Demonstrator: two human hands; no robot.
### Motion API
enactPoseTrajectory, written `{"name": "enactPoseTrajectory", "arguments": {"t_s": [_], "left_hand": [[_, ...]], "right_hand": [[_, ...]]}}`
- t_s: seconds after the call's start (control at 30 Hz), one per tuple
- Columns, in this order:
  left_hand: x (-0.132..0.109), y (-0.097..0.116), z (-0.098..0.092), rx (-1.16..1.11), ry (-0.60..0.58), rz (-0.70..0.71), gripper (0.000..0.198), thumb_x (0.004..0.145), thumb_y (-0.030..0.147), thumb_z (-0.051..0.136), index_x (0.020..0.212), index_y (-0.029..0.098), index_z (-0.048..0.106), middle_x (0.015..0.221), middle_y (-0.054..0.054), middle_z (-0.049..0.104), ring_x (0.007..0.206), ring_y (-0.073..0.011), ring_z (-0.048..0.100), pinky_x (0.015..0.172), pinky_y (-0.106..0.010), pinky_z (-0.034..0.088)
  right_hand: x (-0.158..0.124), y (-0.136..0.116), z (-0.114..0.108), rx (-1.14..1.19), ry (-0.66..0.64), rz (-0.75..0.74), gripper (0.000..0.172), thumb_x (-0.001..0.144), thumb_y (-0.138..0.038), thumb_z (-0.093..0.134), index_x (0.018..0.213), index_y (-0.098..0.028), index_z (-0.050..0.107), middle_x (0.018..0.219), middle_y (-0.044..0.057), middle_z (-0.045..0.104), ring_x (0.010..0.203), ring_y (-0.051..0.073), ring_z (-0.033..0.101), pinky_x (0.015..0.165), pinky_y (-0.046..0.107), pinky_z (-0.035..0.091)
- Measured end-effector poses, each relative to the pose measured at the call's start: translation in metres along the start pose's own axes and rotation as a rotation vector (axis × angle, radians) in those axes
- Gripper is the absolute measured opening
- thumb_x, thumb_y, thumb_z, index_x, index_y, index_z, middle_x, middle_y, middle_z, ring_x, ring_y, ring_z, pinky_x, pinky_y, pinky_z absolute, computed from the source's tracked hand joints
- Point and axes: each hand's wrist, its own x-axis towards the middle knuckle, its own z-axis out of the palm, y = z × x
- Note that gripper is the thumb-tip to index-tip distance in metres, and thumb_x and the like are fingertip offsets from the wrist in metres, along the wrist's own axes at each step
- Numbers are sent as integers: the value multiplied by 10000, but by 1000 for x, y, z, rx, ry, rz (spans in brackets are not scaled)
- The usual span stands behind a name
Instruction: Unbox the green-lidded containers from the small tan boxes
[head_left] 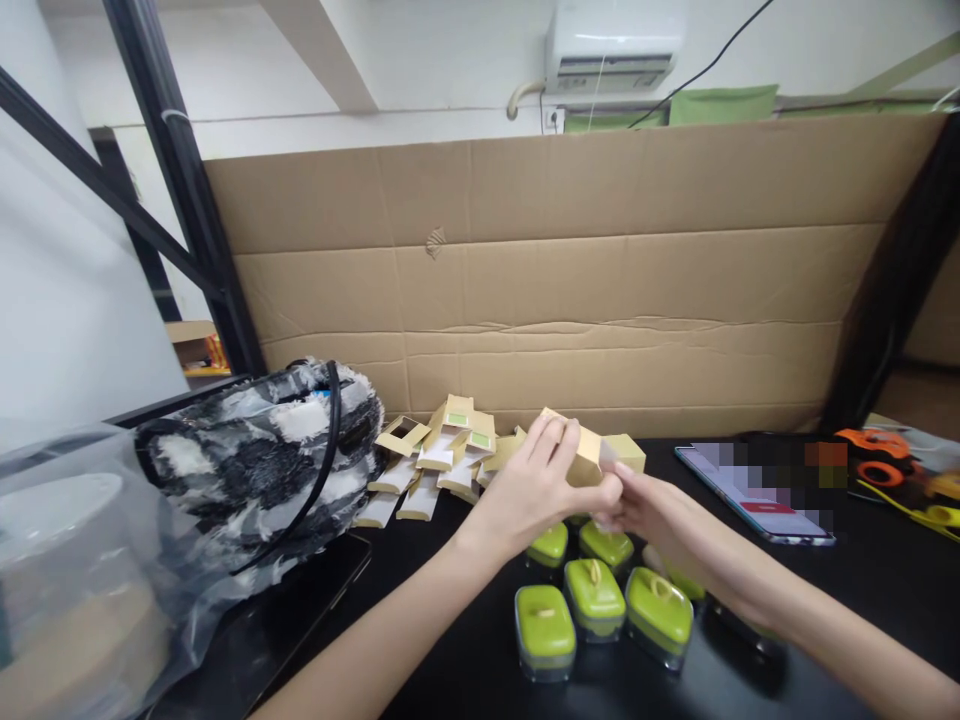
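Note:
My left hand (541, 478) is closed around a small tan cardboard box (580, 455), held up over the table. At the box's right end, the fingers of my right hand (630, 497) are pressed against its pale flap (607, 456); both hands grip it. What lies inside the box is hidden. Below my hands stand several small clear containers with green lids, among them one at the front left (545, 632), one in the middle (595, 598) and one at the right (660, 612). My right forearm partly covers others.
Several open cardboard boxes (446, 450) lie piled at the back left. A furry black-and-white bag (277, 460) and a clear plastic bag (90, 590) stand at the left. On the right are a phone (750, 490) and an orange toy vehicle (874, 455). A cardboard wall (555, 290) rises behind.

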Motion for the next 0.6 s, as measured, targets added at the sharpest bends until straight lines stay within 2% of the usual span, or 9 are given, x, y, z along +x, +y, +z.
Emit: {"name": "enactPoseTrajectory", "arguments": {"t_s": [0.1, 0.2, 0.3, 0.37, 0.47, 0.53, 0.6], "left_hand": [[1, -1, -1, -10, -26, 83, 243, 918, 96, 433, 1111, 243, 453, 1258, -146, 491, 1249, -311, 464, 991, -495, 434], [2, -1, -3, -113, -96, 139, 298, 916, 40, 372, 1096, 251, 481, 1321, -127, 460, 1324, -305, 381, 1029, -496, 408], [4, -1, -5, -196, -115, 148, 351, 905, 6, 352, 1110, 256, 489, 1365, -116, 431, 1365, -293, 319, 1061, -499, 382], [5, -2, -9, -208, -117, 104, 392, 901, 2, 358, 1162, 274, 467, 1382, -110, 415, 1378, -293, 295, 1072, -521, 363], [7, -6, -16, -144, -92, 58, 426, 901, 18, 382, 1231, 285, 419, 1411, -128, 356, 1383, -315, 273, 1081, -537, 337], [7, -12, -21, -110, -77, 5, 435, 888, 12, 400, 1239, 270, 415, 1423, -148, 312, 1382, -341, 257, 1090, -550, 305], [6, -19, -22, -181, -67, -141, 464, 845, -36, 404, 1208, 249, 444, 1405, -146, 323, 1372, -349, 260, 1099, -570, 257]], "right_hand": [[-1, 0, 9, 526, -152, 159, 239, 880, -429, 545, 987, -238, 641, 901, 31, 710, 858, 185, 687, 899, 365, 523], [-2, 2, 12, 701, -168, 178, 204, 903, -369, 503, 943, -230, 646, 822, 25, 723, 809, 187, 718, 890, 372, 555], [-4, 3, 10, 615, -91, 157, 205, 921, -338, 462, 909, -236, 639, 766, 28, 727, 767, 193, 728, 870, 388, 576], [-5, 3, 8, 501, -39, 123, 188, 918, -358, 469, 916, -245, 619, 824, 38, 737, 762, 184, 728, 852, 375, 584], [-4, 0, 2, 390, -47, 86, 223, 913, -411, 462, 999, -250, 590, 958, 61, 733, 841, 192, 723, 844, 371, 580], [-2, -4, -5, 310, -18, 57, 274, 890, -452, 475, 1044, -247, 571, 1019, 77, 718, 885, 220, 712, 762, 376, 597], [1, -8, -17, 110, 111, -36, 302, 843, -491, 527, 1013, -243, 560, 1006, 81, 706, 850, 240, 702, 630, 359, 595]]}}
